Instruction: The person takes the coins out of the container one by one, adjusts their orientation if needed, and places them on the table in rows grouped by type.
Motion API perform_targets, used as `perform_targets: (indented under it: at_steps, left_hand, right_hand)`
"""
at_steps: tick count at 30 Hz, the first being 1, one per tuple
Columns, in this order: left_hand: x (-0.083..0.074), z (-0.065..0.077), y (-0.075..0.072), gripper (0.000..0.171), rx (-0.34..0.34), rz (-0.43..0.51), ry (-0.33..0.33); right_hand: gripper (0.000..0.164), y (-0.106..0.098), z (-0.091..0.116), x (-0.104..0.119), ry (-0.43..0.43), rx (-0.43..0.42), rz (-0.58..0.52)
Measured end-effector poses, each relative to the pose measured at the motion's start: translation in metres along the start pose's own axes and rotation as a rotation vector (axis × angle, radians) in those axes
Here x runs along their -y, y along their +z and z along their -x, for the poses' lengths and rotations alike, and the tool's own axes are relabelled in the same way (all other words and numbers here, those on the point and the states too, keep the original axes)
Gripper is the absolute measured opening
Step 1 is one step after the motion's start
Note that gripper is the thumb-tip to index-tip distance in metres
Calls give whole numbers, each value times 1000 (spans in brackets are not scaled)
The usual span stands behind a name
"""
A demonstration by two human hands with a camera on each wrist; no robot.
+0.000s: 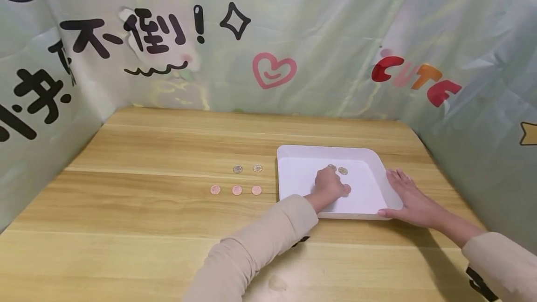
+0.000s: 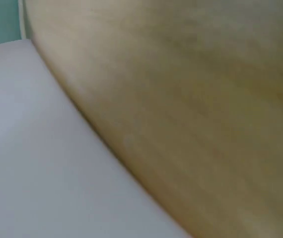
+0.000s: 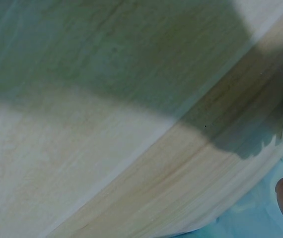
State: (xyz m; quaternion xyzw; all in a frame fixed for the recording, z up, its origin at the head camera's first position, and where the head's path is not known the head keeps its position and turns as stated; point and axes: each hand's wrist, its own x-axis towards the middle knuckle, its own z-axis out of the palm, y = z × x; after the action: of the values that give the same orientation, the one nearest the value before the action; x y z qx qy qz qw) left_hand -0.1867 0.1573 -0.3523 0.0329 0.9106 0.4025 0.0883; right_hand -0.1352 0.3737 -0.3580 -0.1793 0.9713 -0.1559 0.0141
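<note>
A white tray point(image 1: 293, 176) lies on the table. My left hand point(image 1: 330, 183) reaches down inside it with its fingers bent, their tips hidden beneath the hand. Close by in the tray are two silvery coins, one point(image 1: 343, 170) in full view and another point(image 1: 332, 167) partly covered by the hand. A copper-coloured coin point(image 1: 347, 190) lies against the hand's right side. Whether the fingers pinch a coin cannot be seen. My right hand point(image 1: 413, 202) rests on the tray's front right corner, fingers extended along the right wall and thumb at the front rim.
Left of the tray, two silvery coins point(image 1: 237, 169) lie behind a row of three copper coins point(image 1: 237, 190) on the wooden table point(image 1: 147, 218). A printed cloth point(image 1: 327, 73) hangs around the back and sides of the table.
</note>
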Motion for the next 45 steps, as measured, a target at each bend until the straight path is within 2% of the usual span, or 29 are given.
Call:
perform_targets:
  at_steps: [2,6,10,14,21,30,38,41,45]
  left_hand:
    - [1,0,-5,15,21,41,-8]
    - [3,-1,-13,17,33,108,-13]
    - [7,1,-24,16,22,133,14]
    - [12,5,-34,21,54,147,24]
    - [22,12,-53,17,98,181,52]
    - [38,16,-78,13,118,210,24]
    - [55,15,-100,13,124,302,9]
    - [61,15,-107,13,126,308,-15]
    - [69,15,-115,14,129,297,-10]
  right_hand:
    - [104,0,0,0,-3,0,1]
    - [104,1,0,0,-3,-2,6]
    - [105,1,0,-1,6,5,11]
    - [105,1,0,-1,15,12,13]
    - [105,1,1,0,23,18,16]
    - [105,2,1,-1,14,12,15]
    - [104,0,1,-1,17,12,22]
    - [104,-1,0,0,16,14,24]
    - [104,-1,1,0,18,18,25]
